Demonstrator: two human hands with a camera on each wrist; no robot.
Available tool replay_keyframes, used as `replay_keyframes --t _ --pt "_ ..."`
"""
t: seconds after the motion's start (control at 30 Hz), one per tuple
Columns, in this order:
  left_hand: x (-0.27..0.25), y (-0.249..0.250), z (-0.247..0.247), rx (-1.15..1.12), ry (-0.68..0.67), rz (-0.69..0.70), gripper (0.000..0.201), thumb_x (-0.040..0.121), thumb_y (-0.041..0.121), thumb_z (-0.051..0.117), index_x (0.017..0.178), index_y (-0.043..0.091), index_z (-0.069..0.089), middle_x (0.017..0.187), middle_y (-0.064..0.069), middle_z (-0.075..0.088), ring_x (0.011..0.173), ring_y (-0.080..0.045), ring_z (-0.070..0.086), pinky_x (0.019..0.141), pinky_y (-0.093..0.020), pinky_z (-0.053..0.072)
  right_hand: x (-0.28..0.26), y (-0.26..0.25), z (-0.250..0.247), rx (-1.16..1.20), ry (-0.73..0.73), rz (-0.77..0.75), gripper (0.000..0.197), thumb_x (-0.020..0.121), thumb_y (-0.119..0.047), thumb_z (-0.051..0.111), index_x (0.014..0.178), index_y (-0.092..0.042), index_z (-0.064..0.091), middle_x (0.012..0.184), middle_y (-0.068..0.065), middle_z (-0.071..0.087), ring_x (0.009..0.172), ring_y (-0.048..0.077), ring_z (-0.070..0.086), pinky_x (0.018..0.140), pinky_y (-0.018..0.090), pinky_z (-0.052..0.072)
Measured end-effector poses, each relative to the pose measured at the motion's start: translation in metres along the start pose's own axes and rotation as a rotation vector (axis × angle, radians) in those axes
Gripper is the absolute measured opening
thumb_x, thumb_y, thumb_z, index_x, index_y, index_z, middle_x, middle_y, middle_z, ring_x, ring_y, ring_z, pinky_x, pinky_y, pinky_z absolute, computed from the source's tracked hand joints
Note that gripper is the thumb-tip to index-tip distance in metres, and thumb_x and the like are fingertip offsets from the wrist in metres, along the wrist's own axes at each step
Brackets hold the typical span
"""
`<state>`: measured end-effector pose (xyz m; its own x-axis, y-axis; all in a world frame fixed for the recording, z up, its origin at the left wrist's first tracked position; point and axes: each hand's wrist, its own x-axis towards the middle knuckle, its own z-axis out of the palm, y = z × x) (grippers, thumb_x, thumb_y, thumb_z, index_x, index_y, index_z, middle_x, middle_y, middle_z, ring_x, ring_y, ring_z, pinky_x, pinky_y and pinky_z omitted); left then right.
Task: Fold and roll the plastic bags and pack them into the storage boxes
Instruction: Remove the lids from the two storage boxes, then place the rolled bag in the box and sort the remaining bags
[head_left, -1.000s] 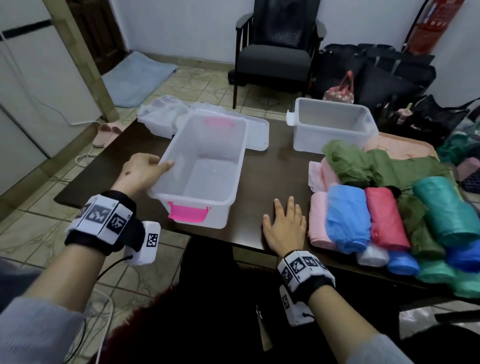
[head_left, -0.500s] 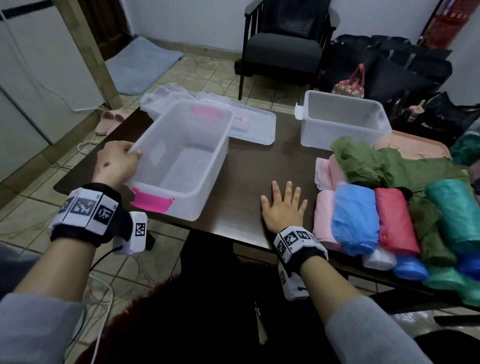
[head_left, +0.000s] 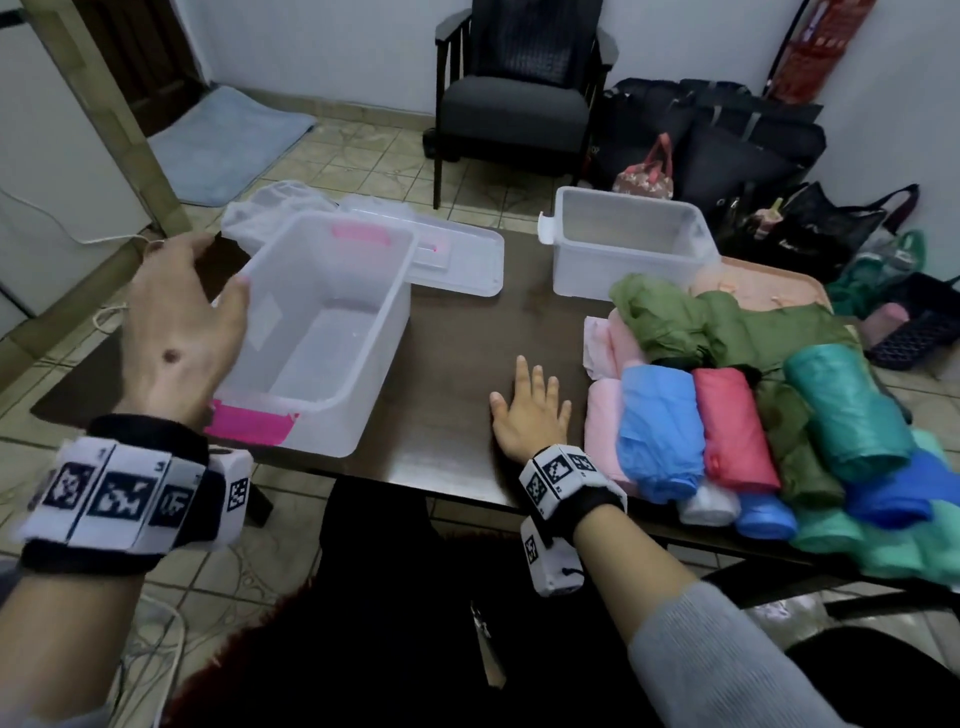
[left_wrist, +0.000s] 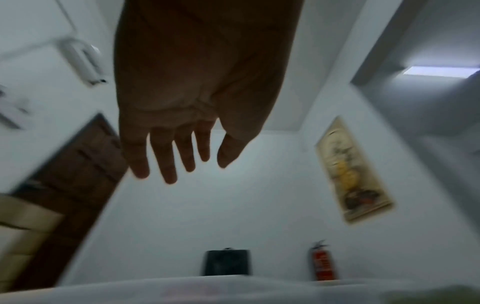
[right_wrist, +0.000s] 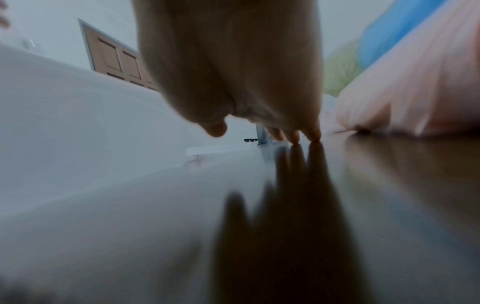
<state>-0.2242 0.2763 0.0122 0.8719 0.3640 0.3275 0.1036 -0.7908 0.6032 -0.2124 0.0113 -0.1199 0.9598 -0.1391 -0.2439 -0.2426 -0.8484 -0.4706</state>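
Judging by how things lie, the folding and rolling looks largely done while the packing has not begun. Both storage boxes sit empty: the translucent white plastic storage box with pink latches at the left of the dark wooden bench, and the second translucent white plastic storage box at the far side. A flat translucent lid with a pink mark lies between them, behind the first box.

At the right of the bench the rolled plastic bags are heaped side by side: thin, crinkly, slightly glossy film wound into soft cylinders. A light blue roll lies against a red roll, with pale pink, teal, deep blue and small white rolls around them. One olive green plastic bag is crumpled and loose at the back, so it probably wants folding yet.

The left hand hangs released above the near left corner of the pink-latched box, fingers loosely spread and holding nothing; the left wrist view shows the same empty palm. The right hand lies flat on the bare bench, fingers straight, just beside the pink rolls, grasping nothing.

The boxes are rigid, smooth and straight-walled; the rolls look springy and may loosen once lifted.
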Motion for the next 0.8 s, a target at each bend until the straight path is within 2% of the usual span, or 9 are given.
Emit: replay_keyframes --t 0.1,0.17,0.23,0.3,0.4,0.47,0.53,0.63,0.8 --pt "-0.048 0.055 0.014 -0.135 0.012 0.292 0.036 0.094 0.021 0.051 0.130 0.017 0.050 0.131 -0.005 0.055 0.117 -0.019 0.053 0.097 -0.031 0.040 -0.006 0.000 -0.027 0.136 0.168 -0.018 0.053 0.099 -0.026 0.038 0.148 -0.014 0.021 0.150 0.015 0.030 0.138 0.030 0.023 0.111 0.040 0.019" --pt "-0.076 0.081 0.046 -0.195 -0.138 0.385 0.034 0.094 0.021 0.051 0.127 0.018 0.054 0.127 -0.002 0.058 0.116 -0.018 0.054 0.096 -0.028 0.039 -0.014 0.002 -0.053 0.042 0.338 -0.011 0.044 0.094 -0.018 0.044 0.137 -0.013 0.038 0.139 0.012 0.041 0.130 0.030 0.031 0.103 0.039 0.028" --pt "-0.088 0.087 0.093 -0.170 -0.393 0.356 0.036 0.094 0.025 0.050 0.129 0.016 0.052 0.131 -0.002 0.055 0.121 -0.018 0.050 0.101 -0.030 0.036 -0.024 0.005 -0.077 -0.083 0.455 0.057 0.040 0.089 -0.014 0.047 0.129 -0.013 0.043 0.132 0.011 0.043 0.125 0.030 0.036 0.095 0.041 0.036" --pt "-0.095 0.087 0.141 -0.110 -0.636 0.290 0.040 0.096 0.029 0.047 0.133 0.013 0.048 0.139 -0.007 0.047 0.130 -0.020 0.042 0.108 -0.032 0.031 -0.034 0.012 -0.096 -0.171 0.459 0.199 0.043 0.087 -0.016 0.051 0.128 -0.010 0.040 0.131 0.014 0.039 0.121 0.032 0.038 0.091 0.042 0.040" --pt "-0.108 0.086 0.188 -0.029 -0.803 0.301 0.048 0.098 0.032 0.043 0.140 0.012 0.038 0.153 -0.013 0.026 0.143 -0.024 0.021 0.116 -0.036 0.017 -0.043 0.030 -0.110 -0.145 0.310 0.416 0.052 0.088 -0.026 0.053 0.133 -0.007 0.032 0.136 0.018 0.032 0.123 0.037 0.036 0.094 0.045 0.038" --pt "-0.116 0.083 0.202 0.037 -0.815 0.279 0.052 0.099 0.035 0.039 0.146 0.015 0.028 0.158 -0.010 0.010 0.146 -0.023 0.006 0.117 -0.038 0.006 -0.045 0.045 -0.110 -0.108 0.243 0.490 0.056 0.089 -0.027 0.053 0.136 -0.006 0.029 0.138 0.019 0.031 0.126 0.038 0.035 0.097 0.045 0.037" --pt "-0.125 0.080 0.209 0.112 -0.745 0.293 0.055 0.099 0.037 0.035 0.148 0.016 0.022 0.159 -0.008 0.004 0.146 -0.022 0.000 0.116 -0.037 0.001 -0.044 0.056 -0.105 -0.087 0.208 0.514 0.061 0.089 -0.025 0.055 0.137 -0.002 0.027 0.139 0.021 0.032 0.127 0.038 0.035 0.099 0.042 0.037" --pt "-0.135 0.074 0.214 0.170 -0.612 0.362 0.054 0.099 0.040 0.030 0.149 0.018 0.022 0.158 -0.005 0.009 0.146 -0.020 0.002 0.117 -0.036 0.001 -0.037 0.063 -0.098 -0.103 0.217 0.516 0.061 0.089 -0.023 0.056 0.137 0.003 0.028 0.138 0.023 0.035 0.127 0.038 0.037 0.099 0.040 0.038" --pt "-0.136 0.070 0.216 0.149 -0.597 0.380 0.054 0.099 0.039 0.029 0.149 0.019 0.021 0.158 -0.003 0.011 0.146 -0.017 0.003 0.117 -0.034 -0.001 -0.030 0.065 -0.097 -0.132 0.220 0.478 0.068 0.076 -0.034 0.071 0.129 -0.001 0.046 0.129 0.016 0.051 0.120 0.034 0.050 0.092 0.038 0.044"
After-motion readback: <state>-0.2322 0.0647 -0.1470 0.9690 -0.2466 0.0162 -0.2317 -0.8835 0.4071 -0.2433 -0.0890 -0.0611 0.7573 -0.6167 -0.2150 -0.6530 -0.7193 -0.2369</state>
